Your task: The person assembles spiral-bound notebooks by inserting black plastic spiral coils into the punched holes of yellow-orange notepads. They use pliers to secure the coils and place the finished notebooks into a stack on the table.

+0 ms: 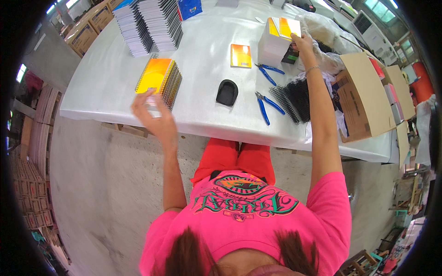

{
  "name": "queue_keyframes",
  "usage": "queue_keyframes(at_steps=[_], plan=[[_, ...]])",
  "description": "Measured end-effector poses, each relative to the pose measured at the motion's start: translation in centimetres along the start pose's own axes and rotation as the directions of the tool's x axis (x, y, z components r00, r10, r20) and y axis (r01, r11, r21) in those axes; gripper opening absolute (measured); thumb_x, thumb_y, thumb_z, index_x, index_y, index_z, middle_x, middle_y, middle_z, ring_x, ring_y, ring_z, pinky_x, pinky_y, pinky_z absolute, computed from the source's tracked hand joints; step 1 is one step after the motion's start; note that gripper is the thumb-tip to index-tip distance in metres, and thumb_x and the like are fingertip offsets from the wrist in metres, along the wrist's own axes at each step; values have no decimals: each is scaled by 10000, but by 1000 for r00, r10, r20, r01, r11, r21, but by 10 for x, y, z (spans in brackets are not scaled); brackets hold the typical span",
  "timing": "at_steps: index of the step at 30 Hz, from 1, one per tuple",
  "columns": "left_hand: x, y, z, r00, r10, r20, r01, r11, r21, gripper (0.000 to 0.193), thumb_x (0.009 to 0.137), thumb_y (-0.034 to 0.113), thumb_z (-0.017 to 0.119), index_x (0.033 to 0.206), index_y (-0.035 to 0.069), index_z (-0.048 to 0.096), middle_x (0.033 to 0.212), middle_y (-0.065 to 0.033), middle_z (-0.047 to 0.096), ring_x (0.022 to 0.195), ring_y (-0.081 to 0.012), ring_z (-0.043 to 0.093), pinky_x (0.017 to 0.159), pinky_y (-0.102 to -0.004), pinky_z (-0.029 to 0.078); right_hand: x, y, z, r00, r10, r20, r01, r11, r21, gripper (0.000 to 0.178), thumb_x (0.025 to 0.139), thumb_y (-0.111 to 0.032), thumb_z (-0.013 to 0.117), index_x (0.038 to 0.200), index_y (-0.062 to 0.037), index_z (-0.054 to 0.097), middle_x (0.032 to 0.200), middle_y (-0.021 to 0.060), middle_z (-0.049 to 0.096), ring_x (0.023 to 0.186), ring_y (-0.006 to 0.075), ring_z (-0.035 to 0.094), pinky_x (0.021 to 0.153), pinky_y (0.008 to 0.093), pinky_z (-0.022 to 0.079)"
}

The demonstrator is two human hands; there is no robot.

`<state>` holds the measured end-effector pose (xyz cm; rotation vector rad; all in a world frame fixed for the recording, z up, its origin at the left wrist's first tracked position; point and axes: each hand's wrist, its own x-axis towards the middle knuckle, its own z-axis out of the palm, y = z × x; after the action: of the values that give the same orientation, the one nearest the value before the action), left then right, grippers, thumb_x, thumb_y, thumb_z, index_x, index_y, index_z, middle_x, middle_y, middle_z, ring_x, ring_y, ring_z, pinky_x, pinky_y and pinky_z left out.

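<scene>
My left hand (158, 116) is at the near end of a stack of wire-bound notebooks (159, 76) with yellow-orange covers. Its fingers are loosely curled and apart, slightly blurred, by the top cover's edge. My right hand (304, 46) reaches to the far right, its thumb and fingers closed on the corner of an unbound notebook (289, 27) on top of a tall paper stack (272, 48). A single orange-yellow notebook (241, 55) lies flat between the two stacks. Black wire binding combs (297, 101) are heaped beside my right forearm.
Two blue-handled cutters (269, 106) (270, 72) and a black pad (227, 93) lie on the silvery table (202, 112). Tall notebook stacks (159, 23) and a blue notebook (189, 8) stand at the far left. An open cardboard box (363, 99) and clear plastic (322, 30) are at right.
</scene>
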<state>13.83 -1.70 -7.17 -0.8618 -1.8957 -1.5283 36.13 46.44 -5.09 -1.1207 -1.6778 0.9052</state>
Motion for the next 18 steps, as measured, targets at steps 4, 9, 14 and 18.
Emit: queue_keyframes(at_steps=[4,9,14,18], plan=[[-19,39,37,952,-47,303,157,924,-348,309,940,62,638,1236,39,552,1184,-99,551,1078,-225,535,939,-360,428,-46,-21,15,913,-273,-303,266,962,-63,300,860,-166,753,1053,30,633,928,118,685,738,171,660,663,298,531],[-26,79,72,783,-148,605,548,624,-557,467,986,108,596,1411,20,424,1233,-95,535,1118,-162,549,939,-313,468,-232,-88,44,986,-134,97,55,819,572,264,882,-65,719,1093,-35,564,964,39,634,827,120,620,695,269,517],[-40,86,80,633,-107,766,696,512,-504,364,1016,150,560,1338,4,474,1146,-83,597,1096,-131,567,904,-296,480,-320,-54,35,968,-139,207,14,858,513,249,909,-93,704,1128,-52,591,955,23,627,866,98,605,767,262,505],[-31,52,57,449,-62,892,517,832,-202,247,987,140,580,1212,38,590,1077,-44,637,1040,-153,601,923,-322,453,-278,1,-55,904,-305,-299,230,937,-262,271,859,-94,708,1108,-41,615,993,128,618,850,243,607,756,373,490]])
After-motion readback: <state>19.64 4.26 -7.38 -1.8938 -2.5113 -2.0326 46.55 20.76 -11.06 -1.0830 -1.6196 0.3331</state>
